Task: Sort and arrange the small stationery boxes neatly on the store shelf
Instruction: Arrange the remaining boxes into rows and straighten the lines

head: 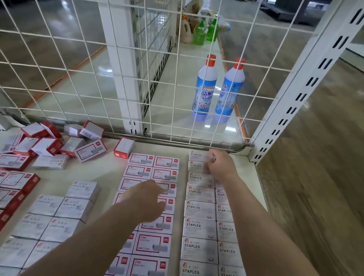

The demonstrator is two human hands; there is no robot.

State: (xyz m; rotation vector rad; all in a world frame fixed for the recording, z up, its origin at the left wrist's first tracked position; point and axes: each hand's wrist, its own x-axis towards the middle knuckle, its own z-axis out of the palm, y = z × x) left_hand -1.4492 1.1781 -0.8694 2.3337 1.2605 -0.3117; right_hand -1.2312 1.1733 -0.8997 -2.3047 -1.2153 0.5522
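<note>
On the shelf [103, 176], the right hand [220, 163] curls its fingers around a white staples box [197, 167] at the far end of the right-hand rows. The left hand [150, 201] rests with relaxed fingers on the red-bordered boxes [150, 243].

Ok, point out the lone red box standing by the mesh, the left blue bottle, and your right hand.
lone red box [123, 148], head view, on its pale top face.
left blue bottle [204, 92], head view, on its label, behind the mesh.
right hand [221, 163], head view, on its back.
</note>
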